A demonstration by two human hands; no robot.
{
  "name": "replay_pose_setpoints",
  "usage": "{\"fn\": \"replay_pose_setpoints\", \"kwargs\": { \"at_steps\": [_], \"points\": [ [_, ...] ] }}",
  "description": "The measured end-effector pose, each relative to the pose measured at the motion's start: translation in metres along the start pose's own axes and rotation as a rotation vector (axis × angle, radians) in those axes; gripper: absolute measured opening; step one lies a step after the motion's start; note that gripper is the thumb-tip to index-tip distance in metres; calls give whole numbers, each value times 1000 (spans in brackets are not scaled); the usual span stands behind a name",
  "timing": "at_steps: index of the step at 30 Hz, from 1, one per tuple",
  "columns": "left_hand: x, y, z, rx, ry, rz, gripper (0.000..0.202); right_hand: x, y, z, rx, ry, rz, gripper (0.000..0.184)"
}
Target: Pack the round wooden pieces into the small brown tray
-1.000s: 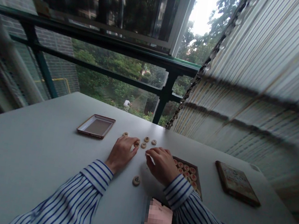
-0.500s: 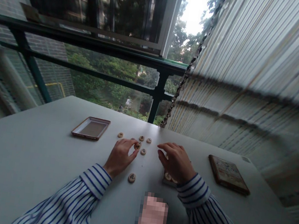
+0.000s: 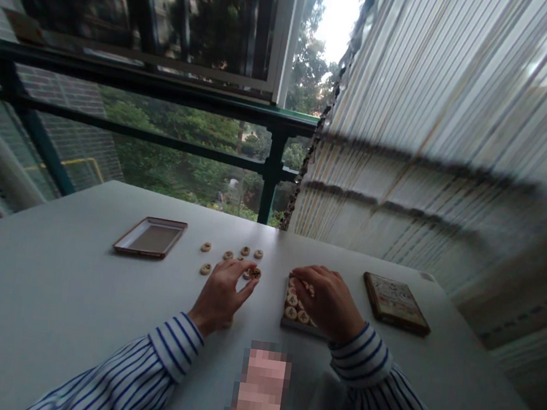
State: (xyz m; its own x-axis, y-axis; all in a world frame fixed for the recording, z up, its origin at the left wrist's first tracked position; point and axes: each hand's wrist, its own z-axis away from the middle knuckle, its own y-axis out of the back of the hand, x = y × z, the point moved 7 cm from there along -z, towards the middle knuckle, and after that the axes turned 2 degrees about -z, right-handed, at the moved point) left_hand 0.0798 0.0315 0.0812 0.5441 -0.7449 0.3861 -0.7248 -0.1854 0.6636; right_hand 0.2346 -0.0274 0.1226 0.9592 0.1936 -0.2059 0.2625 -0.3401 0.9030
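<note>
My left hand [image 3: 221,292] rests on the white table [image 3: 50,296] among several round wooden game pieces [image 3: 245,251]. Its thumb and fingertips pinch one piece [image 3: 255,273]. Another piece is partly hidden under that hand's wrist. My right hand [image 3: 326,299] reaches into a small box of game pieces [image 3: 293,308], with curled fingers over the pieces. Whether it holds one is hidden. Both arms wear blue-striped white sleeves.
An empty shallow tray or lid [image 3: 151,237] lies to the left of the pieces. A flat printed box [image 3: 396,302] lies to the right. A railing [image 3: 269,164] and a window stand behind the table, and a ribbed blind [image 3: 440,119] hangs at the right.
My right hand moved from the loose pieces to the box at the right. My left hand stayed on a piece and shifted it slightly. The camera turned to the right.
</note>
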Motion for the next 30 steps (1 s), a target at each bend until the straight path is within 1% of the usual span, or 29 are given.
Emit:
{"fn": "replay_pose_setpoints", "kwargs": {
  "at_steps": [5, 11, 16, 21, 25, 30],
  "points": [
    [16, -6, -2, 0, 34, 109, 23, 9, 5, 8, 40, -11, -63, 20],
    [39, -21, -6, -31, 27, 175, 22, 19, 7, 14, 88, -33, -151, 19],
    [48, -34, -4, -22, -8, 235, 24, 31, 10, 18, 92, -56, -238, 19],
    [53, -41, 9, 13, -82, 253, 27, 40, 6, 19, 42, -77, -365, 21],
    [55, -43, 17, 6, -98, 271, 29, 39, -4, 18, -7, -82, -442, 21],
    [53, -47, 23, -7, -104, 286, 32, 35, -15, 19, -98, -101, -505, 22]
  ]
}}
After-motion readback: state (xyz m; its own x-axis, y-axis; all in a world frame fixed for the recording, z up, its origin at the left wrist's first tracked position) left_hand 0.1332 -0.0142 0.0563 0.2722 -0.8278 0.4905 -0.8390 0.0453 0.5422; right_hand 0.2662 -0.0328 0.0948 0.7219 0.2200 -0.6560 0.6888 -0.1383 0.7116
